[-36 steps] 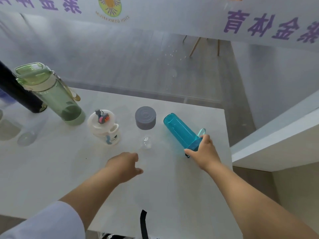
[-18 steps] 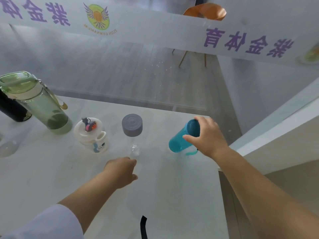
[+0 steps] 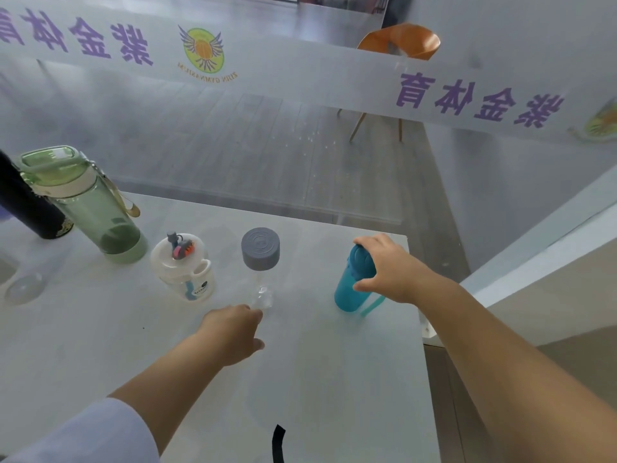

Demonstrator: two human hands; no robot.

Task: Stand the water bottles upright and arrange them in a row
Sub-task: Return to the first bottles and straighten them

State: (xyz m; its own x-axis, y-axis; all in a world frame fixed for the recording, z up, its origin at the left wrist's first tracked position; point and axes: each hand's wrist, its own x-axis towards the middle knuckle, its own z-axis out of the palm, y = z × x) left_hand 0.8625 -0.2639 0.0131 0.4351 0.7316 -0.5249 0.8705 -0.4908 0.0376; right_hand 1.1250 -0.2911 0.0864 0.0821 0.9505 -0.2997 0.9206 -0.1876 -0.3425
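Observation:
A teal bottle (image 3: 349,290) stands upright near the table's right edge, and my right hand (image 3: 389,269) grips its lid from the right. Left of it stands a clear bottle with a grey cap (image 3: 260,248). Further left are a small white bottle with a toy on its lid (image 3: 183,267), a tall green bottle (image 3: 86,205) and a dark bottle (image 3: 30,208), all upright in a line. My left hand (image 3: 233,332) rests on the white table (image 3: 100,355), loosely curled, just in front of the clear bottle and holding nothing.
A glass partition with purple lettering rises right behind the table's far edge. The table's right edge (image 3: 419,315) lies close to the teal bottle. A black strap (image 3: 278,442) pokes up at the near edge. A clear object (image 3: 23,289) lies at far left.
My right hand has lifted the teal bottle from lying on its side to standing upright and now grips its lid. My left hand has stayed in place.

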